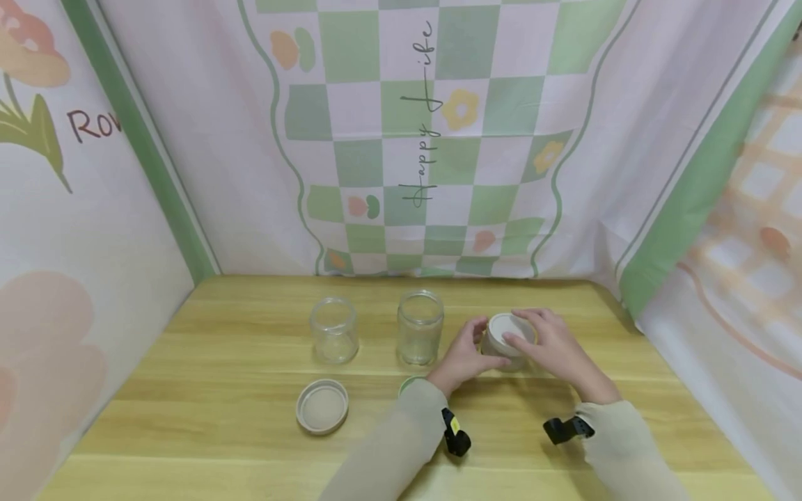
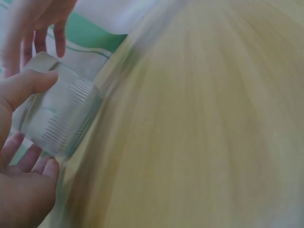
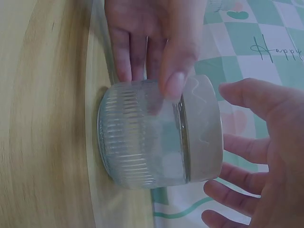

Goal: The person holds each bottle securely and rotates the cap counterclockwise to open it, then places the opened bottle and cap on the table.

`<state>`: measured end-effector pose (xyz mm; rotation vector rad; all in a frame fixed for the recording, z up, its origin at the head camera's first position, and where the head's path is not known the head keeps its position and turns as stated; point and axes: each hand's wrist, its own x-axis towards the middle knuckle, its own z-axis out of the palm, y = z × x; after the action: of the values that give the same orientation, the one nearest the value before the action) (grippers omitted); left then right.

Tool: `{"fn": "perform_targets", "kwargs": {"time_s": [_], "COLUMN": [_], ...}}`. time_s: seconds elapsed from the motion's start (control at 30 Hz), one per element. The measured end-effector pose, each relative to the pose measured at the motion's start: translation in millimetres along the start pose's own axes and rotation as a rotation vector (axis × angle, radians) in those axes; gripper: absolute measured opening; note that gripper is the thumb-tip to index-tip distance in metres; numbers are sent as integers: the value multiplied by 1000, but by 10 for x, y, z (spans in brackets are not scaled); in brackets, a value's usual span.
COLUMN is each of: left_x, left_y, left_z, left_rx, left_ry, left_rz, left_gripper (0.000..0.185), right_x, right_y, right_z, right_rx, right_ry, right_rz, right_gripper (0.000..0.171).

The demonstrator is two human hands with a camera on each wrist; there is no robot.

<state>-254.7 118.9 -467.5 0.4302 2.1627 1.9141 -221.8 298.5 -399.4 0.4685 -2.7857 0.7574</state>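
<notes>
A short ribbed glass jar (image 1: 506, 353) with a white lid (image 1: 509, 327) stands on the wooden table (image 1: 219, 417), right of centre. My left hand (image 1: 466, 353) grips its glass body, thumb on the front and fingers behind (image 3: 152, 42). In the left wrist view the thumb presses the jar (image 2: 61, 114). My right hand (image 1: 554, 348) hovers over the lid with spread, relaxed fingers. The right wrist view shows that hand (image 3: 270, 142) close around the lid (image 3: 204, 128), with a small gap to the fingers. The jar (image 3: 137, 142) looks empty.
Two open, empty glass jars (image 1: 334, 330) (image 1: 420, 327) stand left of the hands. A loose lid (image 1: 321, 407) lies upside down near the front, and a green lid edge (image 1: 409, 383) peeks from under my left sleeve. Printed cloth walls enclose the table on three sides.
</notes>
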Motion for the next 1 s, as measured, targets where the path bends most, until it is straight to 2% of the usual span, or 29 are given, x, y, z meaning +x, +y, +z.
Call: {"fn": "perform_targets", "kwargs": {"time_s": [0.2, 0.47, 0.77, 1.0], "left_x": [59, 96, 88, 100], "left_y": [-66, -99, -86, -84], "left_z": [74, 97, 114, 114], "left_rx": [-88, -71, -56, -56], "left_ry": [-3, 24, 61, 64], "left_rz": [0, -64, -52, -64], "left_gripper": [81, 83, 78, 75], "right_x": [24, 45, 58, 87], "right_y": [-18, -20, -56, -63], "right_z": [18, 30, 7, 4], "right_rx": [-14, -37, -130, -171], "right_ry": [5, -4, 13, 4], "right_rz": [20, 77, 108, 100], "right_gripper": [61, 68, 79, 80]}}
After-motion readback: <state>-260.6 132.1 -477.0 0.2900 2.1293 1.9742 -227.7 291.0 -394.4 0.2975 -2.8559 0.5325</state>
